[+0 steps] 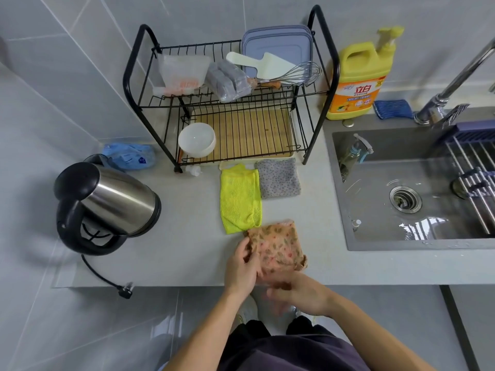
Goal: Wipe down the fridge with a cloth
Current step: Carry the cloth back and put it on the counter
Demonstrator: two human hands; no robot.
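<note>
The person is picking up the orange-pink flower-printed folded cloth (277,246), which is lying at the front edge of the grey counter (174,253); by my judgement the task is only beginning. The left hand (241,266) is curling its fingers (247,254) round the cloth's left edge. The right hand (300,290) is meeting the near edge, but blur is hiding whether its fingers are grasping. The next move is probably lifting the cloth clear and turning to the fridge, which is not showing. A yellow microfibre cloth (239,199) is lying just beside its far corner and could get dragged along. The steel electric kettle (107,199) and the wet steel sink (415,188) are sitting well apart.

Grey tiled walls (67,62) and glossy floor (107,333) surround a pale grey counter (187,250).
</note>
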